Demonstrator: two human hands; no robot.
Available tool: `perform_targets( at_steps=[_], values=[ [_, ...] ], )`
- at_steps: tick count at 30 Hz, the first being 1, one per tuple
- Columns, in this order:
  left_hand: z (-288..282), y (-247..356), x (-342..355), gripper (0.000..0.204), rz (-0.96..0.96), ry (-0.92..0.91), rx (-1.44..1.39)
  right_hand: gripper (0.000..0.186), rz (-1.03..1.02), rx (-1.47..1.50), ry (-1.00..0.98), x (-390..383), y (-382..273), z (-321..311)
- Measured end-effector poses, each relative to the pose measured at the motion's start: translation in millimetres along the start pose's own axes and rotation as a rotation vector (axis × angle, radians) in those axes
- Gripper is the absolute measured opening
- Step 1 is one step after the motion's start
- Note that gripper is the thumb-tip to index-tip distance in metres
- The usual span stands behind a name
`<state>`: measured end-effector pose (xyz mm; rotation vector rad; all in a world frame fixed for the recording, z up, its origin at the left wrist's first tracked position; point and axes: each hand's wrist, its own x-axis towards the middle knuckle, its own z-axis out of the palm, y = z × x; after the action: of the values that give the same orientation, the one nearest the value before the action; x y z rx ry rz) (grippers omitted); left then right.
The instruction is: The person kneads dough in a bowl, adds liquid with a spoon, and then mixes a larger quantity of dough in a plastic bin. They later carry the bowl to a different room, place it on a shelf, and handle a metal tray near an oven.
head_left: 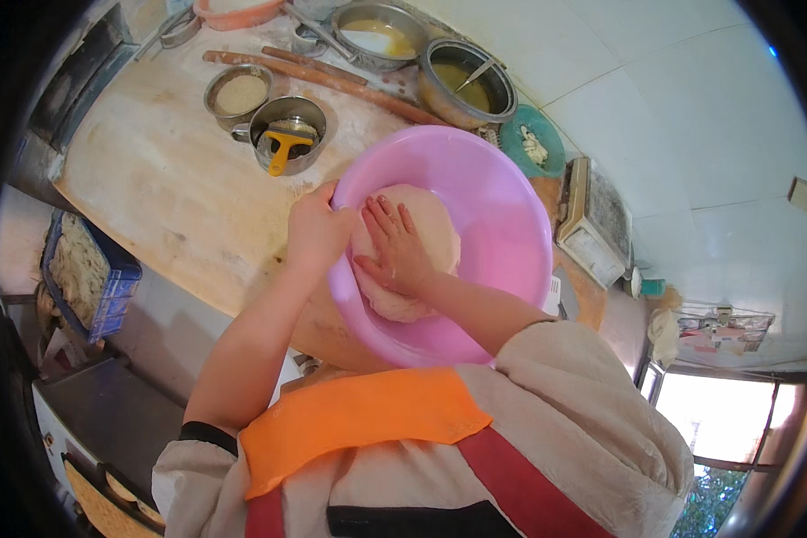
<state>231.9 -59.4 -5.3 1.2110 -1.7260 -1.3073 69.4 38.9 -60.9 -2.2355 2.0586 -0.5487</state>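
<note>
A large pink plastic basin (516, 229) stands on the floury wooden worktop in front of me. Inside it, toward the left wall, lies a big pale lump of dough (426, 211). My left hand (316, 229) grips the basin's left rim, its fingertips partly hidden by the rim. Flat on top of the dough rests my right hand (394, 247), palm down with the fingers stretched out, and it covers part of the lump.
Beyond the basin on the worktop (152, 179) are a cup with a yellow-handled scraper (287, 143), a bowl of grains (240, 93), a long rolling pin (350, 85) and pots of liquid (464, 85). A green bowl (547, 134) and a scale (592, 224) stand right.
</note>
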Motion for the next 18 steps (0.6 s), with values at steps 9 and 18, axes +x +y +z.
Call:
perform_targets(
  at_steps=[9, 18],
  values=[
    [6.3, -3.3, 7.2, 0.032, 0.01, 0.022, 0.005, 0.07, 1.24, 0.178, 0.038, -38.0, 70.8, 28.6],
    [1.6, 2.0, 4.8, 0.032, -0.045, -0.004, -0.049, 0.085, 1.195, 0.704, -0.166, -46.7, 93.0, 4.0]
  ],
)
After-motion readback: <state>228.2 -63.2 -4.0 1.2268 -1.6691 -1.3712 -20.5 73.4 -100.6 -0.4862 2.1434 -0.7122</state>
